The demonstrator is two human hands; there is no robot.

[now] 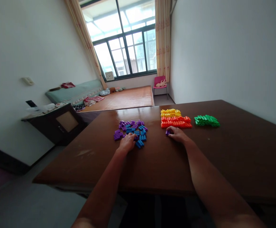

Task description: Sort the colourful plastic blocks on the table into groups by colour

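Note:
On the brown table, a loose pile mixes purple plastic pieces (118,135) and blue plastic pieces (143,137), each shaped like short tubes joined side by side. My left hand (127,142) is at the near edge of this pile, its fingers bent around a purple piece (136,138) that they partly cover. Further right, my right hand (178,135) pinches another purple piece (167,132) at the tabletop. Just beyond it lie neat rows of orange-red pieces (176,122), with rows of yellow pieces (170,112) behind them.
A stacked block of green pieces (207,120) sits to the right of the orange-red rows. The glossy table (92,167) ends at a near edge in front of me. Beyond are a bed (128,98), a pink chair (160,82) and a dark cabinet (54,126) at left.

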